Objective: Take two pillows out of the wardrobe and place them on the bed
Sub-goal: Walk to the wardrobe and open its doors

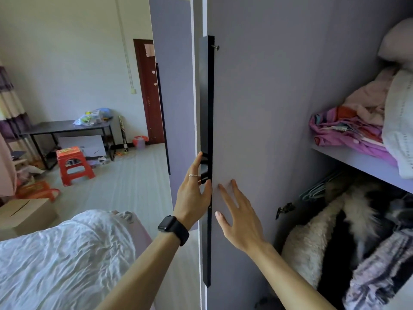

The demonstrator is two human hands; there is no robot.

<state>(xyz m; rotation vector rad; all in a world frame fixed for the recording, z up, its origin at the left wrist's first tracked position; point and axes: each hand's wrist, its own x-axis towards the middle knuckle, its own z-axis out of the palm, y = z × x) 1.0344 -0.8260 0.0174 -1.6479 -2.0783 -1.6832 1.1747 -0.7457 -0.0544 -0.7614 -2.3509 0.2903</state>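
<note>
An open grey wardrobe door [263, 104] fills the middle of the view, with a long black handle [207, 108] on its edge. My left hand [194, 191] curls around the lower part of that handle. My right hand [238, 217] lies flat on the door's inner face, fingers spread. Inside the wardrobe at the right, a white pillow [400, 121] and a pink pillow [395, 41] sit on the upper shelf [348, 158]. The bed [62, 260], covered in a crumpled white sheet, is at the lower left.
Folded pink bedding [344, 133] lies on the shelf beside the white pillow. Fluffy coats [335, 231] hang below it. Across the room stand a red stool [72, 164], a black table [62, 128], a cardboard box [24, 213] and a brown door [149, 92].
</note>
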